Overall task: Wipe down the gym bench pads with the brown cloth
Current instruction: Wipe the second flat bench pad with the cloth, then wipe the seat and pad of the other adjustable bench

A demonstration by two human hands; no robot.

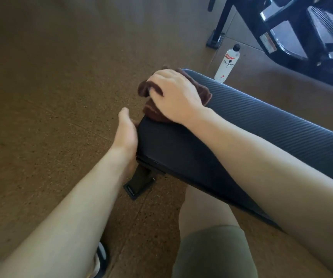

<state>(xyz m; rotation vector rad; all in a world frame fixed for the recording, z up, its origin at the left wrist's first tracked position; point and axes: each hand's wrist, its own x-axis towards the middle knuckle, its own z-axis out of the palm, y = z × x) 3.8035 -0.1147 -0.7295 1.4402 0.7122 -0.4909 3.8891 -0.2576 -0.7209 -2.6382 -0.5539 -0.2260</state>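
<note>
A black ribbed gym bench pad (262,121) runs from the picture's middle toward the right edge. The brown cloth (151,111) lies bunched on the pad's near-left end. My right hand (173,95) lies on top of the cloth, fingers curled over its folds, pressing it onto the pad. My left hand (126,131) rests against the left side edge of the pad, thumb up; its fingers are hidden behind the pad, so its grip cannot be made out.
A white plastic bottle (227,64) with a black cap stands on the brown speckled floor just behind the bench. A black machine frame (294,31) fills the top right. The bench's black foot bracket (138,185) sticks out below the pad. My knee (211,237) is underneath.
</note>
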